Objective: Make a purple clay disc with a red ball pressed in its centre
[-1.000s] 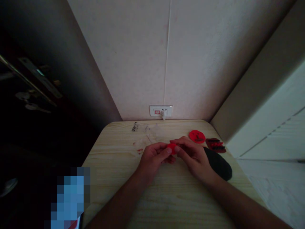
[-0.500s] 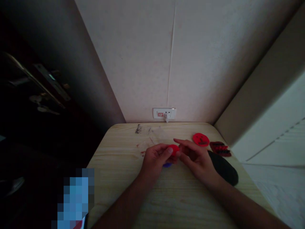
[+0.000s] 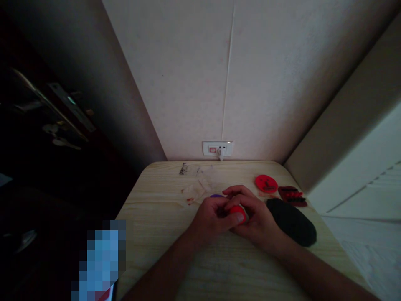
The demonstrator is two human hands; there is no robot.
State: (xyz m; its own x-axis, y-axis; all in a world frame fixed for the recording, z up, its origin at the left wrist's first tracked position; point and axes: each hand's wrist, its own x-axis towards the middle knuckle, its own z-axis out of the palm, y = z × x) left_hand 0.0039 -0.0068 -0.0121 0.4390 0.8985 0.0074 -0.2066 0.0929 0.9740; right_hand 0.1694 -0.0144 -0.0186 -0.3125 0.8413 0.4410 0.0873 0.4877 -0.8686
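Note:
Both hands meet over the middle of the wooden table around a small, rounded red lump of modelling clay point(image 3: 237, 213). My left hand point(image 3: 213, 215) grips it, its thumb pressed across the front of the lump. Curled around it from the other side is my right hand point(image 3: 255, 215), its fingers bent over the top. Parts of the clay are hidden by the fingers. Just behind the left fingers a bit of a blue-purple piece point(image 3: 216, 196) shows on the table. A dark flat oval point(image 3: 293, 221) lies beside my right wrist.
At the table's back right lie a red disc point(image 3: 266, 184) with dark face-like marks and a brown-red slab point(image 3: 293, 196) with black and red strips. Smudges mark the tabletop point(image 3: 150, 200). A wall socket point(image 3: 218, 149) holds a plug. A door with keys point(image 3: 61, 136) stands left.
My right hand has closed in around the red clay, its fingers now bent over it. The clay has moved slightly right and nearer to me, and the left thumb now lies across it.

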